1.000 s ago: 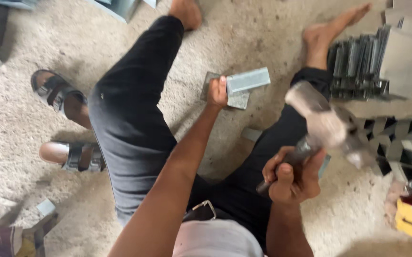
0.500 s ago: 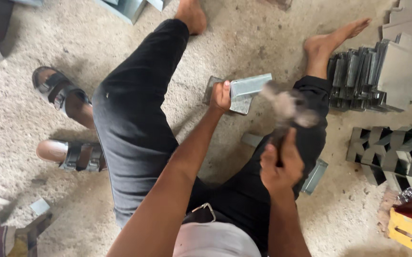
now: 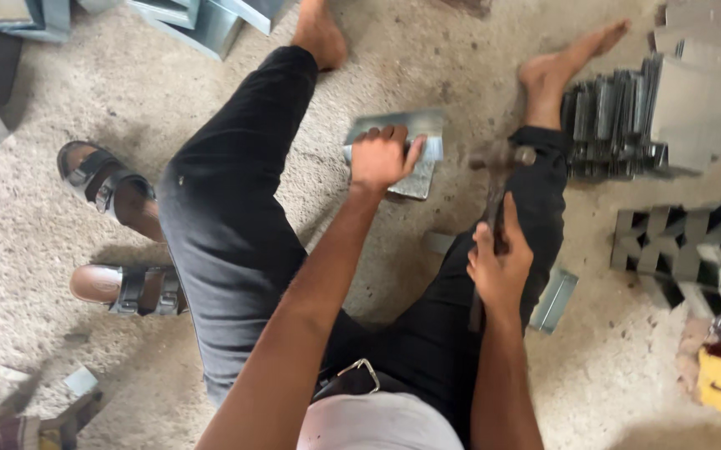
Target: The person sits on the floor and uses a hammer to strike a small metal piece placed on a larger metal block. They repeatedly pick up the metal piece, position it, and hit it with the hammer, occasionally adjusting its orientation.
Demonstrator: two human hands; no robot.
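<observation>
The left hand (image 3: 380, 157) has its fingers curled down over a grey metal piece (image 3: 415, 154) lying on the floor between the legs. At four o'clock, the right hand (image 3: 500, 268) grips a hammer (image 3: 495, 179), whose blurred head sits just beside the piece.

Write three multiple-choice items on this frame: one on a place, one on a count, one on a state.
1. Where does the metal piece lie?
A. on the floor between the legs
B. on the stack of folded sheets
C. in the yellow box

2. How many sandals lie on the floor left of the left leg?
A. one
B. two
C. four

3. What is the right hand doing?
A. resting open
B. gripping a hammer
C. holding a sandal

Answers: 1 A, the left hand pins it to the floor there; 2 B, a pair shows; 3 B, fingers wrap the handle.
</observation>
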